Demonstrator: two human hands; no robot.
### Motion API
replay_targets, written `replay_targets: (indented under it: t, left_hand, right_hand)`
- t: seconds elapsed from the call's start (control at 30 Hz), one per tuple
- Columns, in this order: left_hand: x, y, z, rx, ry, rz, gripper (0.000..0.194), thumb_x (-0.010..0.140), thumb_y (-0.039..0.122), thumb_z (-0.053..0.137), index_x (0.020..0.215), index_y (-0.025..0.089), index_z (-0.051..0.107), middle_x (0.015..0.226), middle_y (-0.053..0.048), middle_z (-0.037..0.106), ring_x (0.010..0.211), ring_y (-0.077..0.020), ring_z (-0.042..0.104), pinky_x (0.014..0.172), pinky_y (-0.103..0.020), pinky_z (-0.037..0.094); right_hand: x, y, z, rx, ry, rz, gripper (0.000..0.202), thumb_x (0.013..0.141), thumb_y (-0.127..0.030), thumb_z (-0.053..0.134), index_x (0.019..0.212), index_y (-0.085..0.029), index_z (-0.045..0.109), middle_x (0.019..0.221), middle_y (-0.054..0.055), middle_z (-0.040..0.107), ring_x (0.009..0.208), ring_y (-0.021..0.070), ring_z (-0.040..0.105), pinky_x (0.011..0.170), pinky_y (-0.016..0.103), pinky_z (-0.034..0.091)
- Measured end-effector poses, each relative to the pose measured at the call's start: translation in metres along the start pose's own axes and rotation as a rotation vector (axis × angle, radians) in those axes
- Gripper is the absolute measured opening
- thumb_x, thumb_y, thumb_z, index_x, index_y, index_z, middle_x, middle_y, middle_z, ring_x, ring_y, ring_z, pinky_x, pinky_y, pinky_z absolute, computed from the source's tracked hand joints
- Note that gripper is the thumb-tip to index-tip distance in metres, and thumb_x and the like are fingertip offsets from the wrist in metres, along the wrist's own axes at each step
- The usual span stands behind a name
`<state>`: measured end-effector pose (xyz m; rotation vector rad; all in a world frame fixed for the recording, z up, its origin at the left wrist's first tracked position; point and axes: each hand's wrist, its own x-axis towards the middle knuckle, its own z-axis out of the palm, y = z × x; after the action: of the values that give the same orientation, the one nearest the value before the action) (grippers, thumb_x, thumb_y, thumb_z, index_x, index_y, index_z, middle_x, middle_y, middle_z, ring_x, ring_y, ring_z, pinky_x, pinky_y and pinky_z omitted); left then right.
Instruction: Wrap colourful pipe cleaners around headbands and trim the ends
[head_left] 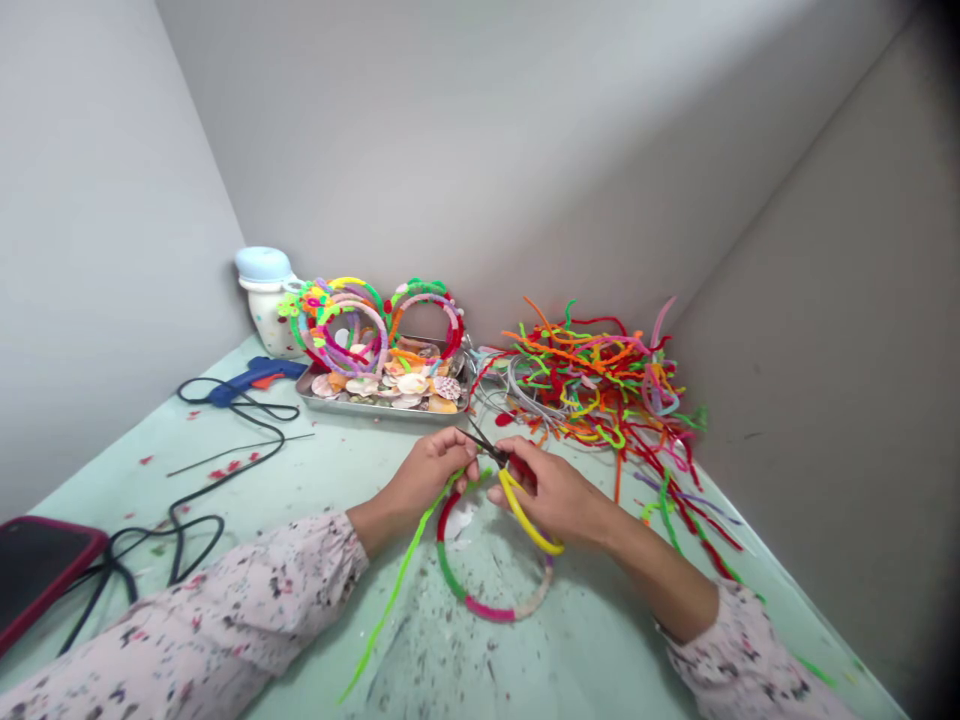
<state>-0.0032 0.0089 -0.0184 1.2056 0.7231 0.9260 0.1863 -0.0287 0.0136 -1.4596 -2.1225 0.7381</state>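
Observation:
My left hand (442, 465) is closed in a pinch on a bright green pipe cleaner (401, 575), whose long tail hangs toward the front of the table. In my right hand (559, 490) is a pair of scissors (529, 515) with dark blades and a yellow handle loop. The blades point up and left, beside my left fingertips. Below both hands is a ring wrapped in coloured pipe cleaner (491, 610), with red, green, pink and pale sections. Its top passes by my left fingers, and my hands partly hide it.
Behind the hands stands a metal tray (375, 408) of seashells with several finished wrapped rings (352, 340). A tangled pipe cleaner heap (600, 370) lies right. On the left are a blue glue gun (251, 380), its black cord (180, 530), a white cup (270, 310) and a phone (45, 570).

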Motion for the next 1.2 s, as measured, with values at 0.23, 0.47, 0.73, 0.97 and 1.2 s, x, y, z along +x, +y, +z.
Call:
replay_targets:
  t: [0.23, 0.47, 0.73, 0.97, 1.2]
  left_hand:
    - [0.001, 0.001, 0.000, -0.012, 0.006, -0.003, 0.013, 0.079, 0.026, 0.057, 0.083, 0.015, 0.053, 0.061, 0.002, 0.059, 0.046, -0.0067, 0.049, 0.049, -0.020, 0.036]
    - [0.002, 0.000, 0.001, -0.014, -0.002, -0.008, 0.015, 0.079, 0.028, 0.058, 0.082, 0.015, 0.053, 0.060, 0.002, 0.059, 0.046, -0.0061, 0.048, 0.049, -0.019, 0.036]
    - [0.001, 0.003, 0.002, 0.021, 0.014, -0.012, 0.011, 0.078, 0.025, 0.057, 0.080, 0.015, 0.053, 0.059, 0.003, 0.058, 0.045, -0.0062, 0.048, 0.050, -0.020, 0.037]
    - [-0.002, 0.008, 0.004, 0.068, 0.045, -0.033, 0.009, 0.075, 0.023, 0.056, 0.076, 0.015, 0.052, 0.057, 0.003, 0.057, 0.045, -0.0063, 0.047, 0.049, -0.020, 0.036]
    - [-0.002, 0.008, 0.005, 0.075, 0.054, -0.037, 0.011, 0.076, 0.024, 0.056, 0.076, 0.015, 0.051, 0.056, 0.003, 0.057, 0.044, -0.0063, 0.046, 0.049, -0.020, 0.036]
  right_hand:
    - [0.000, -0.001, 0.000, -0.007, -0.004, -0.001, 0.043, 0.077, -0.046, 0.062, 0.112, -0.024, 0.052, 0.073, -0.004, 0.052, 0.065, 0.0132, 0.050, 0.060, 0.026, 0.038]
    - [0.000, -0.003, 0.000, 0.000, -0.002, -0.008, 0.044, 0.077, -0.047, 0.062, 0.112, -0.023, 0.051, 0.074, -0.003, 0.052, 0.066, 0.0131, 0.050, 0.060, 0.026, 0.037]
    - [-0.002, -0.006, -0.002, 0.004, -0.021, -0.003, 0.038, 0.080, -0.047, 0.059, 0.109, -0.024, 0.052, 0.069, -0.005, 0.051, 0.063, 0.0119, 0.047, 0.057, 0.024, 0.035]
    - [-0.004, -0.011, -0.007, -0.014, -0.057, -0.012, 0.033, 0.083, -0.048, 0.055, 0.105, -0.023, 0.054, 0.068, -0.005, 0.050, 0.060, 0.0115, 0.044, 0.056, 0.024, 0.032]
    - [-0.004, -0.011, -0.008, -0.035, -0.068, -0.005, 0.033, 0.083, -0.049, 0.054, 0.102, -0.022, 0.054, 0.067, -0.005, 0.050, 0.060, 0.0117, 0.043, 0.056, 0.023, 0.032]
